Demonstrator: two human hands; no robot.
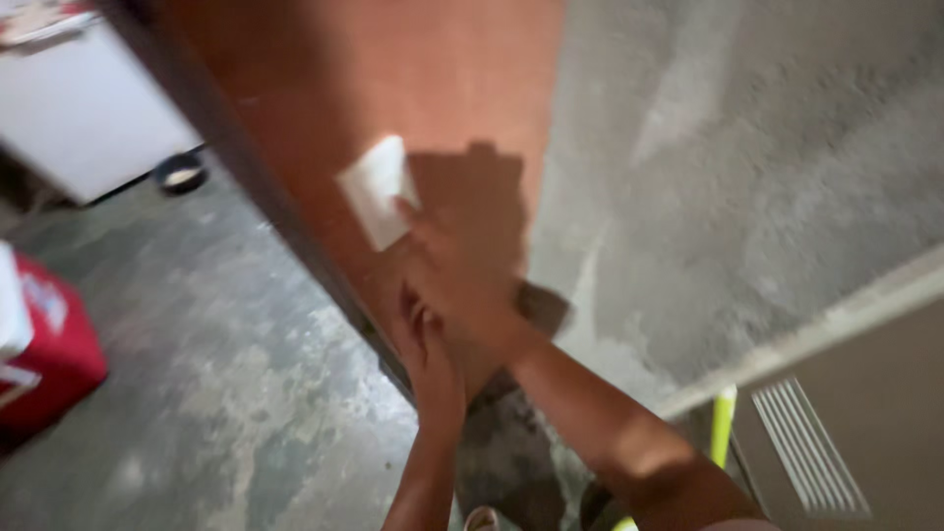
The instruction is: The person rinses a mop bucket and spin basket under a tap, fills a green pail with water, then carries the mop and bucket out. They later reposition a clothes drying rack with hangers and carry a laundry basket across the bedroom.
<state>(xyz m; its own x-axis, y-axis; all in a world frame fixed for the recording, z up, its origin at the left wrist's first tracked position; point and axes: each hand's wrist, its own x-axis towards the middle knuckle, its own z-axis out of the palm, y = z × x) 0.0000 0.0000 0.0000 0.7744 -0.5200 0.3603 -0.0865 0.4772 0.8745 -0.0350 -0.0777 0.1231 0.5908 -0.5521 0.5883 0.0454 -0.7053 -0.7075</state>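
A reddish-brown door (pixel 393 79) stands edge-on before me. My right hand (pixel 457 270) presses a folded white cloth (pixel 377 190) flat against the door's face, its shadow falling on the wood. My left hand (pixel 428 359) rests lower down, fingers together against the door's edge, holding nothing that I can see. The picture is blurred by motion.
The floor (pixel 226 374) is bare grey concrete and a rough grey wall (pixel 747 147) rises to the right. A red box (pixel 49 354) sits at the left, a white cabinet (pixel 79 108) and a small dark bowl (pixel 182 174) at the back left. A yellow-green pole (pixel 723 428) and a vented beige panel (pixel 846 423) stand at the lower right.
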